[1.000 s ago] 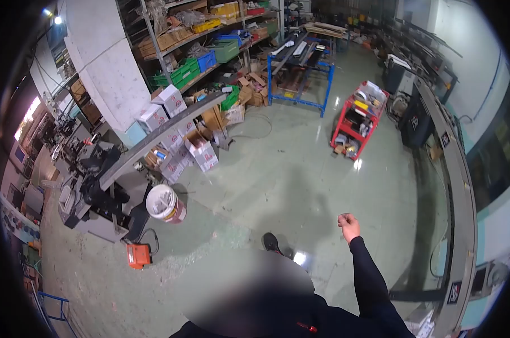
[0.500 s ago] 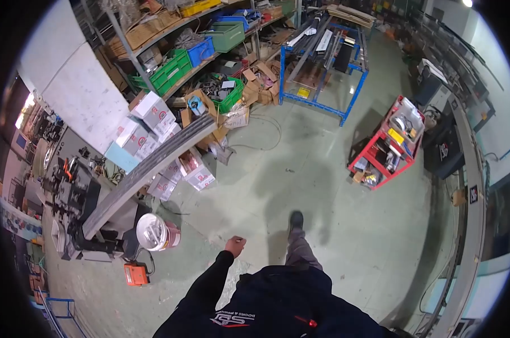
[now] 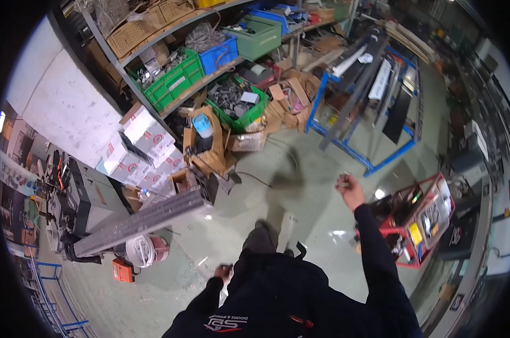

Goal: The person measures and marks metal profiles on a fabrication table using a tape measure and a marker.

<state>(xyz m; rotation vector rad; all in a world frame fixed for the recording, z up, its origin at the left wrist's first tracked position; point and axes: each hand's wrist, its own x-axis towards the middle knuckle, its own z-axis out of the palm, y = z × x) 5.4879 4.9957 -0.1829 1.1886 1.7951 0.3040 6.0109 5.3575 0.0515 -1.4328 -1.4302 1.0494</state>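
My right hand (image 3: 352,191) is raised out in front, over the floor between the blue rack and the red cart. Its fingers are curled in with the tips together; a small pale bit shows at them, too small to name. My left hand (image 3: 223,273) hangs low beside my body, fingers curled, and whether anything is inside is hidden. Nearest to the left hand, though apart from it, are a white bucket (image 3: 144,252) and an orange box (image 3: 122,271) on the floor. Neither hand touches anything around it.
Shelves with green bins (image 3: 173,84) and a blue bin (image 3: 220,55) stand ahead left. Cardboard boxes (image 3: 207,155) lie below. A long grey profile (image 3: 145,221) juts across at left. The blue rack (image 3: 353,153) holds long bars; a red cart (image 3: 418,254) stands right.
My right hand has come into view, reaching forward. The view has turned and moved closer to the shelves and rack. My left hand has swung back toward my body, and my stepping foot has changed.
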